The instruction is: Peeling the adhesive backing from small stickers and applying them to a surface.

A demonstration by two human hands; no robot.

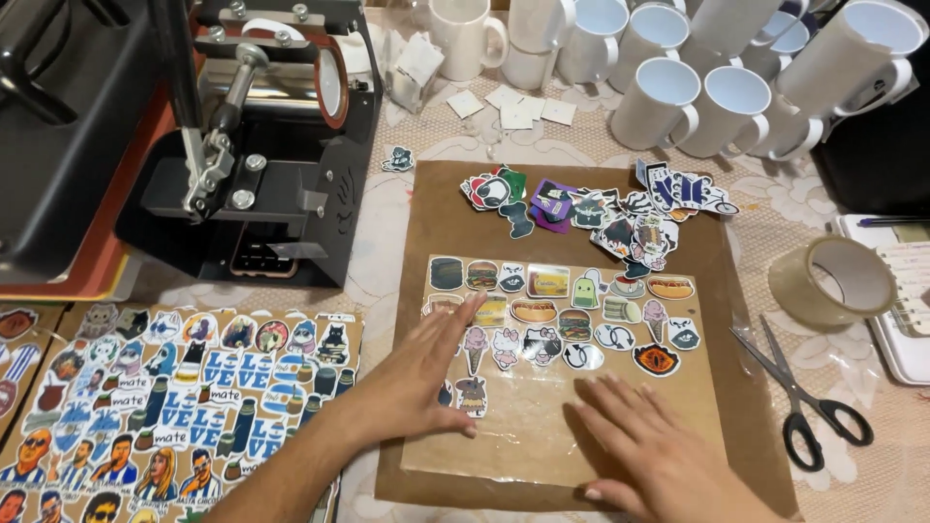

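A clear plastic film sheet (542,426) lies on a brown board (426,213), with several cut-out stickers (572,324) arranged in rows under its upper part. My left hand (417,373) lies flat with fingers spread on the sheet's left side, over some stickers. My right hand (644,446) presses flat on the sheet's lower right, fingers apart. Neither hand holds anything. A loose pile of cut stickers (601,208) sits at the board's far end.
A black mug heat press (262,126) stands at the far left. Several white mugs (697,68) line the back. A tape roll (838,281) and black-handled scissors (799,392) lie right. Printed sticker sheets (165,407) lie left.
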